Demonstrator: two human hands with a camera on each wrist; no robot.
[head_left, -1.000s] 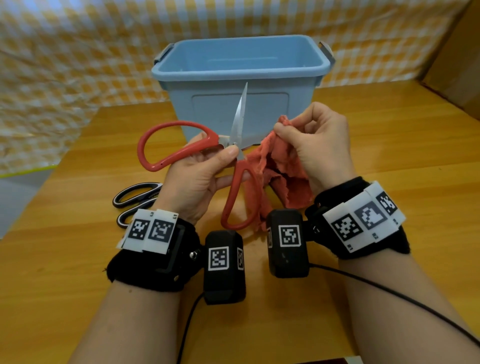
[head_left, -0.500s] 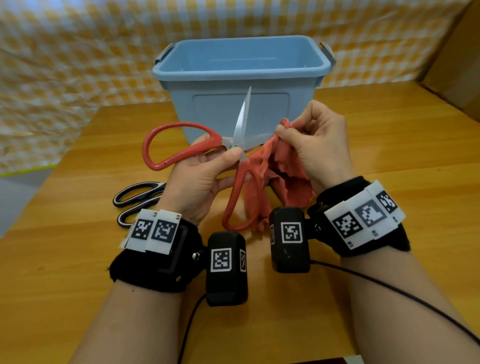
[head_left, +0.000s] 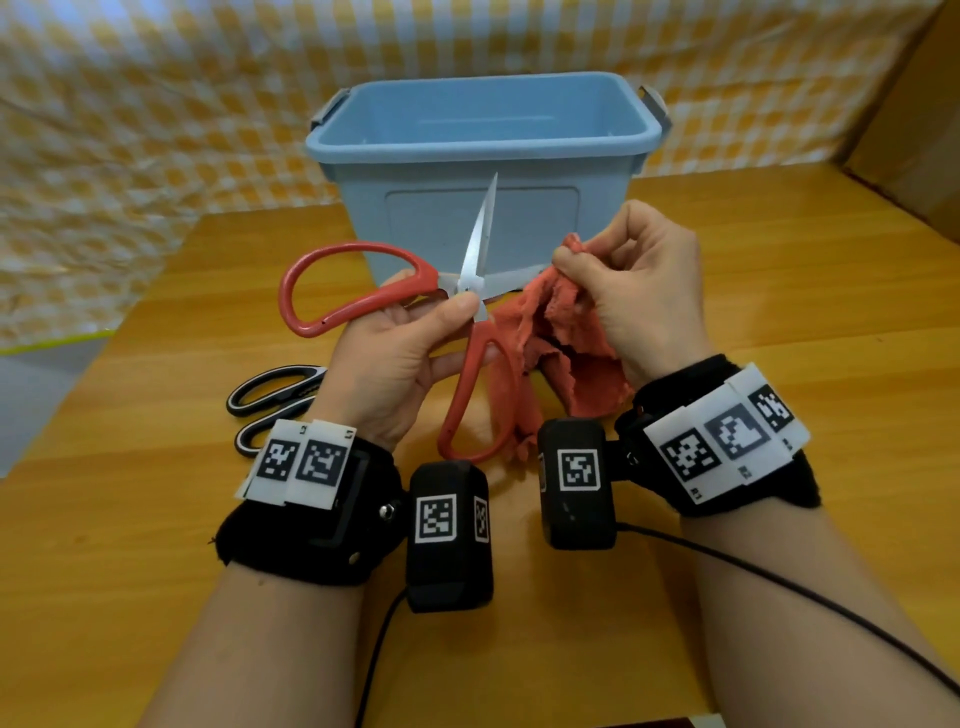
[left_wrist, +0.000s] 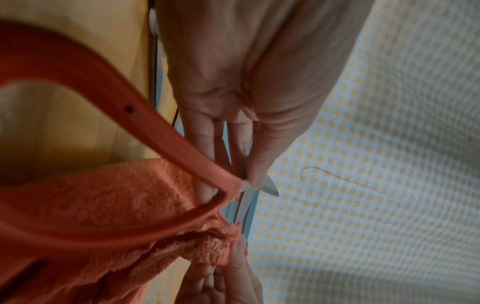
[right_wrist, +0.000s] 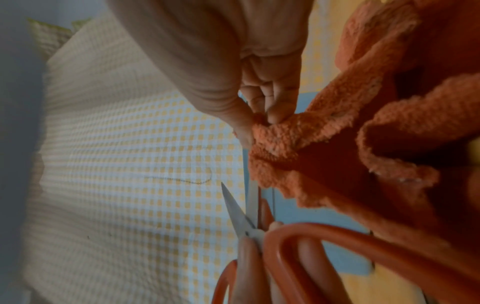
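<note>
My left hand (head_left: 415, 343) holds red-handled scissors (head_left: 358, 306) at the pivot, thumb on top and fingers behind. Their blades stand wide apart: one points up toward the bin, the other points right toward the cloth. In the left wrist view the thumb tip presses by the pivot of the scissors (left_wrist: 155, 144). My right hand (head_left: 634, 291) pinches the top edge of an orange-red terry cloth (head_left: 566, 343) between thumb and forefinger. The cloth (right_wrist: 337, 154) hangs down in folds to the table, right beside the scissors (right_wrist: 324, 246).
A light blue plastic bin (head_left: 483, 156) stands on the wooden table (head_left: 779, 322) just behind my hands. Black-and-white scissors (head_left: 275, 400) lie on the table left of my left wrist. A yellow checked cloth (head_left: 156, 130) hangs as a backdrop. A cable runs from my right wrist.
Both hands have drifted slightly; the scissors stay wide apart and the right hand keeps its pinch on the cloth edge near the sideways blade.
</note>
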